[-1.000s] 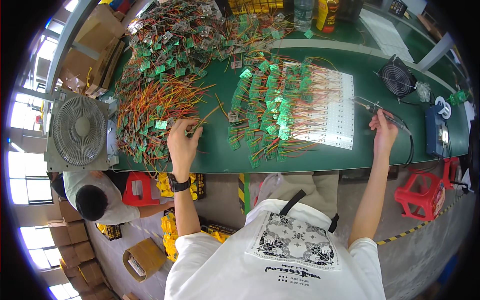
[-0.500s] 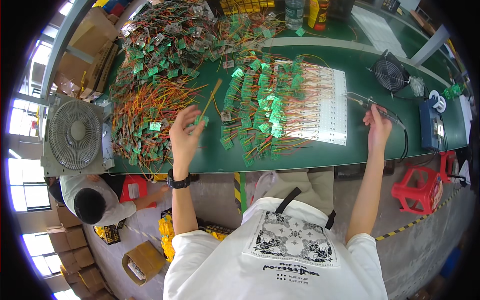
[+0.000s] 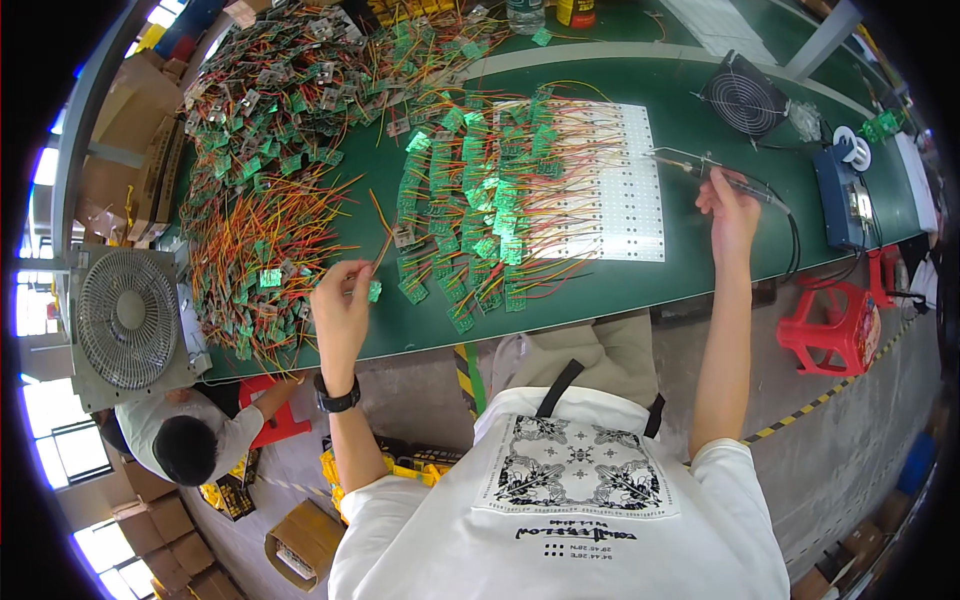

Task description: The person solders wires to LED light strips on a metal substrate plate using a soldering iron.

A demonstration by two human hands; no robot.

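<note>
My left hand is closed in a pinch over the front of the green bench, at the right edge of the heap of wired boards. Between its fingers are thin wires, and a small green circuit board shows beside them. My right hand grips a soldering iron with a cable trailing from its rear. The iron's tip points left, near the right edge of a white perforated board. Rows of green circuit boards with red and yellow wires lie across that board's left side and the bench.
A large heap of wired circuit boards covers the bench's left. A black fan, a blue box and a white spool stand at the right. A grey fan is at the left edge. Below are a red stool and another person.
The whole view has shifted, so the bench sits further left and higher at the right. My left hand has drawn lower, away from the rows, still pinching. My right hand keeps holding the iron.
</note>
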